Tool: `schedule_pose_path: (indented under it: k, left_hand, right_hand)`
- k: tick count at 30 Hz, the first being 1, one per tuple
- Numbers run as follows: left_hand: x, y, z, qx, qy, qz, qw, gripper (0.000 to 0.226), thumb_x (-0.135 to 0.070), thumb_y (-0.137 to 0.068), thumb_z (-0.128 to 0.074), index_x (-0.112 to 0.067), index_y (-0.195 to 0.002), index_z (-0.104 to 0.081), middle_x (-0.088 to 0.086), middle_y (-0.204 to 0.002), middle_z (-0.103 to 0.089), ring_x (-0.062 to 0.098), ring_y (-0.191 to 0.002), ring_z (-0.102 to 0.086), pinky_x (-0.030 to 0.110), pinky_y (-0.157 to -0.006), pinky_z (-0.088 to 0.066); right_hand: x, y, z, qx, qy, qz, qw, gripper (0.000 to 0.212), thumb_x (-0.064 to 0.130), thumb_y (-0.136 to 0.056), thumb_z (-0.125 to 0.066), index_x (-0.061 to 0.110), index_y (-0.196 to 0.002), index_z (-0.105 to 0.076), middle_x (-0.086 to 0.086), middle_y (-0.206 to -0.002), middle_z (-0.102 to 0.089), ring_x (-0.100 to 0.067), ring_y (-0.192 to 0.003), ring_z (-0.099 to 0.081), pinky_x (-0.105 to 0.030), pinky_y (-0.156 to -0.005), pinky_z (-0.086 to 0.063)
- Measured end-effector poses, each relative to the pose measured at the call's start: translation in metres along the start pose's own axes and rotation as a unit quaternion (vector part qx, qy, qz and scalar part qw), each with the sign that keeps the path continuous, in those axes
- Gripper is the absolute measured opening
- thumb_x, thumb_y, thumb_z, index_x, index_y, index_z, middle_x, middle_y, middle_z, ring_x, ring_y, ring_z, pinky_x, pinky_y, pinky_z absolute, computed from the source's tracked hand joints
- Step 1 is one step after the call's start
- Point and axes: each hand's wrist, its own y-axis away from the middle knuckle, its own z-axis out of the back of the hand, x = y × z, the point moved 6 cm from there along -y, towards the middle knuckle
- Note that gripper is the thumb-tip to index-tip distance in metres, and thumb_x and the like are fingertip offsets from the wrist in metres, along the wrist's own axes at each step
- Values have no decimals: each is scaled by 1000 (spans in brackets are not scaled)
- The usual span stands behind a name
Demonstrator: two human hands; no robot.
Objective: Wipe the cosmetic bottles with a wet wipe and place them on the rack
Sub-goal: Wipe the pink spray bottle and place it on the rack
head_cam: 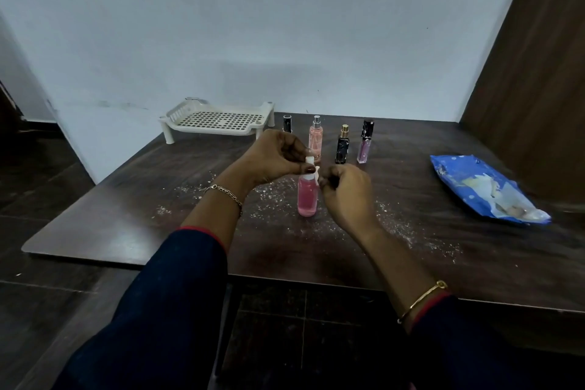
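A pink bottle (307, 196) stands upright on the dark worktop (126, 218), pink liquid filling it, long axis vertical, white cap up. The left hand (274, 158) pinches that cap with closed fingers (305, 168); the right hand (345, 190), just right of the bottle, is curled shut, on what I cannot tell. White crumbs (272, 199) scatter around the bottle. Well right of it lies a blue wipes pack (484, 188). Behind the bottle four more bottles (343, 144) stand upright. Far left of them the white rack (218, 120) sits bare at the worktop's back edge.
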Motion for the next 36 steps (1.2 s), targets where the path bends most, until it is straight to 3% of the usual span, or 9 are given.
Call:
schedule_pose_path:
  k: [3,6,10,18,22,25,30,33,36]
  left_hand:
    - [0,-1,1,-6,5,9,1000,26,1,-67,-79,7,-89,-66,25,-93,-70,35,-89,-69,40,-82,-58]
    - [-1,0,1,-8,0,12,1000,27,0,-66,-79,7,-88,-66,25,-90,-70,35,-88,-69,40,-81,-58]
    - [-2,1,2,-24,-8,10,1000,31,0,-66,-79,13,-91,-65,24,-94,-71,32,-89,-70,40,-81,-58]
    - [-7,0,-3,-101,-63,-10,993,22,-12,-65,-84,-5,-76,-67,12,-77,-72,22,-73,-71,40,-74,-59]
    - [-9,0,-4,-142,-86,-6,986,29,-18,-63,-86,-1,-76,-66,1,-68,-67,11,-61,-63,30,-63,-57]
    - [-8,-4,-4,-140,-94,15,986,31,-21,-61,-87,-3,-73,-65,5,-69,-69,18,-64,-65,37,-67,-58]
    - [-6,-9,-3,-124,-109,26,986,31,-24,-58,-88,-6,-68,-65,11,-72,-70,28,-74,-68,49,-73,-57]
    - [-2,-10,-1,-111,-93,39,989,32,-23,-59,-88,-3,-73,-67,12,-73,-70,28,-75,-69,51,-74,-57]
    - [0,-12,-2,-97,-87,45,990,31,-20,-59,-88,-2,-74,-68,13,-75,-71,29,-77,-70,51,-74,-57]
  right_hand:
    - [-1,8,-1,-16,22,2,1000,11,12,-85,-62,10,-75,-67,-2,-78,-61,-13,-72,-55,-22,-63,-43]
    - [1,15,-1,-17,43,13,999,19,17,-87,-60,12,-69,-61,1,-74,-53,-8,-65,-47,-14,-54,-29]
    - [5,15,-1,1,61,46,997,21,19,-89,-58,9,-71,-63,1,-75,-49,-9,-65,-45,-22,-56,-29]
    - [8,21,4,136,84,150,976,12,16,-85,-61,10,-89,-70,10,-81,-44,-7,-69,-42,-17,-59,-29]
    - [-20,20,6,50,43,62,996,4,11,-83,-64,11,-82,-68,9,-77,-50,-5,-69,-49,-22,-62,-43]
    - [-24,17,15,-20,2,38,999,9,14,-87,-62,10,-79,-63,1,-83,-53,-12,-73,-53,-27,-67,-49]
    - [0,6,6,18,-20,132,991,13,8,-86,-61,12,-94,-71,3,-97,-60,-5,-84,-55,-17,-76,-50]
    - [0,-2,1,33,14,156,987,11,8,-82,-68,12,-91,-72,1,-95,-64,-7,-79,-58,-23,-74,-52]
    - [-5,-8,4,40,9,143,989,10,5,-76,-74,11,-84,-74,4,-89,-67,-2,-71,-58,-16,-70,-52]
